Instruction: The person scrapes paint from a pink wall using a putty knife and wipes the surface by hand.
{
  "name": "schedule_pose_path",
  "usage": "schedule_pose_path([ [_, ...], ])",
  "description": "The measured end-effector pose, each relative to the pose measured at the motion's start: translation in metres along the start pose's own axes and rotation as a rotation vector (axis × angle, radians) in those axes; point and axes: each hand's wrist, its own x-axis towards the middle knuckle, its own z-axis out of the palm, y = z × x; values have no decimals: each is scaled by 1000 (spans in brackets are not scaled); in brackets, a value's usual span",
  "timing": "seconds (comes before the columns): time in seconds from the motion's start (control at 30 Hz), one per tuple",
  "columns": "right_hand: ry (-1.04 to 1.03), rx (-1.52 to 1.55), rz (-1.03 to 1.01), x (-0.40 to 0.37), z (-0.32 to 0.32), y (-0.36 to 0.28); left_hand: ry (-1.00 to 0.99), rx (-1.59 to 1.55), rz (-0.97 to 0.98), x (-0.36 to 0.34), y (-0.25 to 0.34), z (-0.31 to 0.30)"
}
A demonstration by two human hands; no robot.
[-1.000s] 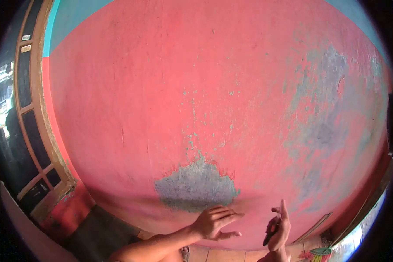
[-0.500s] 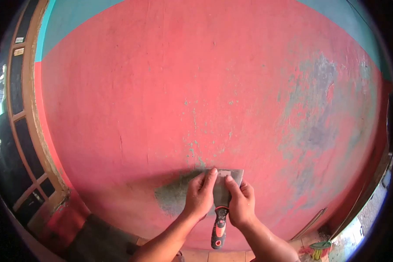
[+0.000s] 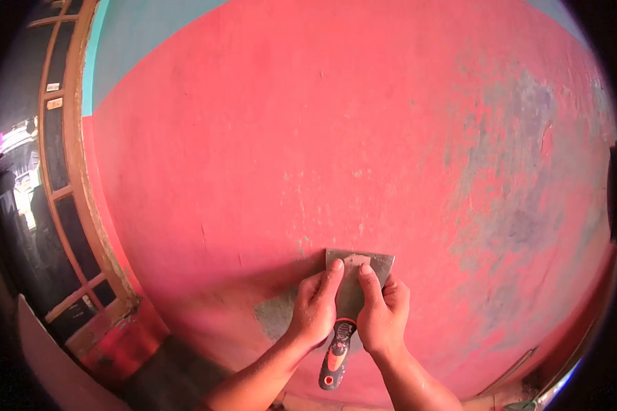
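A wide metal paint scraper (image 3: 350, 294) with a black and red handle stands in front of the lower wall, its broad edge upward and its handle pointing down. My left hand (image 3: 317, 301) grips the blade from the left, thumb flat on its face. On the other side my right hand (image 3: 384, 308) does the same, thumb pressed near the blade's top. Both sets of fingers go behind the blade and are mostly hidden. The pink wall (image 3: 253, 157) has small scraped flecks just above the blade and a grey bare patch (image 3: 274, 315) beside my left wrist.
Large worn grey-green areas (image 3: 521, 171) cover the right of the wall. A brown wooden frame with dark glass panes (image 3: 79, 226) runs along the left. Blue paint (image 3: 144, 48) borders the pink at the top. Tiled floor (image 3: 308, 403) shows at the bottom.
The scraper and both hands have moved slightly up against the wall, and the handle now tilts more to the left. My view has shifted, showing more of the window frame.
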Motion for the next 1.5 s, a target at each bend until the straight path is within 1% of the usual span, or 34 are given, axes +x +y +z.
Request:
schedule_pose_path([
  [0.13,-15,3,-37,6,-2,-15,-30,91,96,3,11,10],
  [0.17,-17,8,-34,8,-3,-16,-40,102,91,9,1,5],
  [0.23,-18,11,-21,10,0,-19,-81,97,41,7,11,3],
  [0.33,-18,59,-58,14,9,-21,-91,87,53,18,13,-2],
  [0.43,25,126,-81,11,15,-24,-135,172,102,17,30,2],
  [0.47,29,135,-84,10,16,-24,-126,133,187,18,30,7],
  [0.5,34,143,-82,8,15,-25,-132,152,189,15,32,7],
  [0.57,62,136,-56,-1,15,-25,-137,182,180,6,31,4],
  [0.63,103,112,-16,-9,18,-25,-131,125,124,-1,25,1],
  [0.73,76,64,34,-17,16,-15,-141,40,80,-12,25,-2],
  [0.83,40,109,22,-17,20,-13,-182,26,45,-7,21,-15],
  [1.0,111,71,-22,-15,30,-14,-202,-27,54,4,27,-12],
  [1.03,115,59,-10,-17,27,-8,-207,-44,44,1,20,-13],
  [1.13,159,68,11,-20,22,12,-214,73,30,7,-6,-25],
  [1.2,226,105,20,-23,25,24,-232,52,-13,9,-14,-31],
  [1.23,220,77,22,-23,23,28,-239,40,-36,9,-18,-32],
  [1.37,219,10,21,-19,20,33,-171,71,1,6,-24,-30],
  [1.47,223,0,18,-18,17,38,-65,106,120,4,-19,-16],
  [1.5,229,-8,13,-19,18,38,-93,142,59,4,-21,-24],
])
